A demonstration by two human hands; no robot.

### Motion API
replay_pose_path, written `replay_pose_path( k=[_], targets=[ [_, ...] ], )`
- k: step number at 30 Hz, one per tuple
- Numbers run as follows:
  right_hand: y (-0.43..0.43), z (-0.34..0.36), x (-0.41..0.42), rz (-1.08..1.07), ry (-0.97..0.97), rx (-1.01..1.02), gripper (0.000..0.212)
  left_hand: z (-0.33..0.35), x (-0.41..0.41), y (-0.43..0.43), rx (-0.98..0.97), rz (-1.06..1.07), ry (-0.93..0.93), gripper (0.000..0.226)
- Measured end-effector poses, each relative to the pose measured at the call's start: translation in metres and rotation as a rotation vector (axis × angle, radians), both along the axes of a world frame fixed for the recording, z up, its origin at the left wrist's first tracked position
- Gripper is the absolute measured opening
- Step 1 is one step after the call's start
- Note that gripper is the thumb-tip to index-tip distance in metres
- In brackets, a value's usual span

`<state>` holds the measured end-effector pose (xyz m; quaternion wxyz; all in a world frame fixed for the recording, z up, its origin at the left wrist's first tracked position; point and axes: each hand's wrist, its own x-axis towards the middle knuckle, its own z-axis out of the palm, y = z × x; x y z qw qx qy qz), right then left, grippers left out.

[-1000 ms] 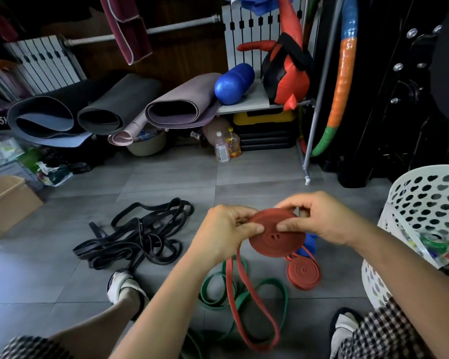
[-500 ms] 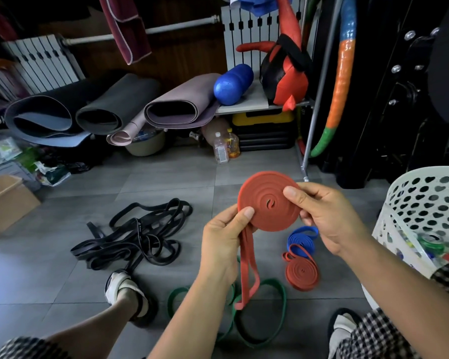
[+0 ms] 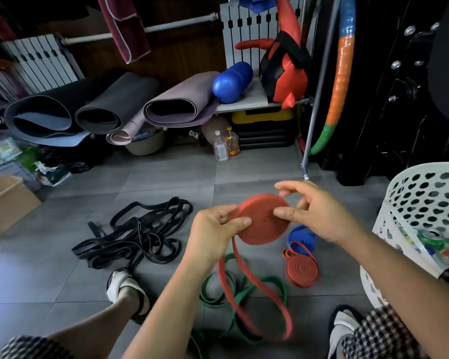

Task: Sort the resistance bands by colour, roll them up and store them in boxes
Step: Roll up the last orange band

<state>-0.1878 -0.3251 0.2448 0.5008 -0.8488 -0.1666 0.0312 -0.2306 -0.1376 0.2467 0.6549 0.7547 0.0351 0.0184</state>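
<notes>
The grey tiled floor (image 3: pixel 166 182) carries a tangle of black bands (image 3: pixel 138 234) left of centre and loose green bands (image 3: pixel 213 300) nearer. To the right, a rolled red band (image 3: pixel 302 270) lies just beside a rolled blue band (image 3: pixel 302 235). A cardboard box (image 3: pixel 8 200) stands at the left, a white perforated basket (image 3: pixel 412 203) at the right, and two bottles (image 3: pixel 220 149) far back.

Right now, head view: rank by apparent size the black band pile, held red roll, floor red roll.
1. black band pile
2. held red roll, nearer the camera, so unsure
3. floor red roll
</notes>
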Motion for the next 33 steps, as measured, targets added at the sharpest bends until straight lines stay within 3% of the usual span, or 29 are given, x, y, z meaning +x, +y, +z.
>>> replay_pose_path(
  k=[3,6,9,12,18,22,27,30,33],
  targets=[
    [-0.002,0.002,0.003,0.151,0.009,-0.129,0.049,0.006,-0.001,-0.004,0.168,-0.127,0.046,0.020],
    [-0.005,0.002,0.005,0.150,-0.001,-0.177,0.043,0.007,-0.001,-0.008,0.053,-0.122,0.037,0.019],
    [-0.003,0.007,0.003,0.142,0.022,0.049,0.025,0.007,-0.001,-0.002,-0.152,-0.091,0.024,0.019],
    [0.001,0.012,0.000,0.117,0.113,0.308,0.004,0.001,0.000,0.006,-0.154,-0.046,0.013,0.017],
    [0.011,0.006,-0.006,-0.033,0.168,0.567,0.008,-0.007,0.000,-0.003,-0.414,0.017,0.026,0.016],
    [0.017,0.007,-0.010,-0.089,0.227,0.754,0.013,-0.010,-0.004,-0.015,-0.466,0.023,0.016,0.021],
    [0.028,0.005,-0.018,-0.221,0.305,0.880,0.007,-0.014,-0.006,-0.030,-0.526,0.053,-0.026,0.018],
    [0.035,-0.007,-0.021,-0.239,0.364,0.923,0.019,-0.017,-0.006,-0.036,-0.612,0.046,-0.028,0.023],
    [0.031,-0.009,-0.017,-0.188,0.408,0.765,0.015,-0.018,-0.005,-0.027,-0.592,0.053,-0.020,0.022]
  ],
)
